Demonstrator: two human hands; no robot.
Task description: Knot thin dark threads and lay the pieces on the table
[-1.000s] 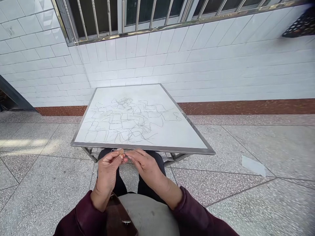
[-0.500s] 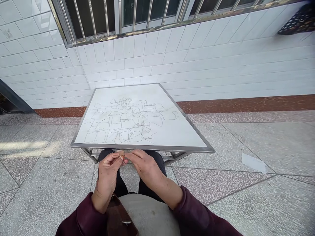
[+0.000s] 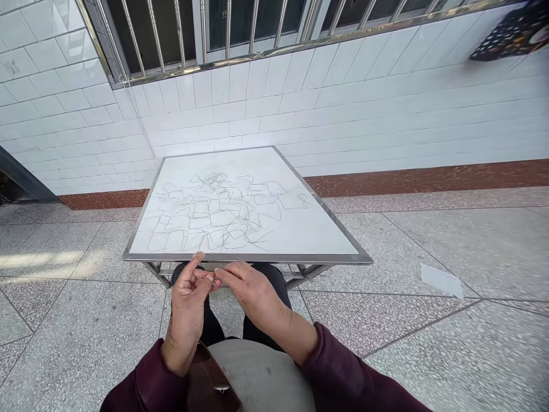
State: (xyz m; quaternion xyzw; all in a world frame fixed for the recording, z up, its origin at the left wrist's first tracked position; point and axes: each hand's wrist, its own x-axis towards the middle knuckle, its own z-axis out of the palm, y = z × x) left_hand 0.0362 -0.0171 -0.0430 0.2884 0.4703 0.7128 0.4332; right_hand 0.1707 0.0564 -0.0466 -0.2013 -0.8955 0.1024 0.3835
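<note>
My left hand (image 3: 189, 303) and my right hand (image 3: 249, 289) meet fingertip to fingertip just below the near edge of a white metal-rimmed table (image 3: 309, 239). Both pinch something very small between thumb and fingers, too small to name; it may be a thin thread. The left forefinger sticks up toward the table rim. A long thin dark thread (image 3: 218, 212) lies in tangled loops across the middle of the tabletop. My dark red sleeves and lap fill the bottom of the view.
A white tiled wall (image 3: 343, 109) with a barred window (image 3: 206, 28) stands behind the table. Speckled stone floor surrounds it, with a scrap of paper (image 3: 441, 280) on the right. A dark dotted object (image 3: 510, 31) hangs at top right. A brown strap (image 3: 210, 377) lies on my lap.
My hands stayed together at the table's front edge; the left forefinger has lifted upward and the fingers have shifted slightly. The view tilted a little.
</note>
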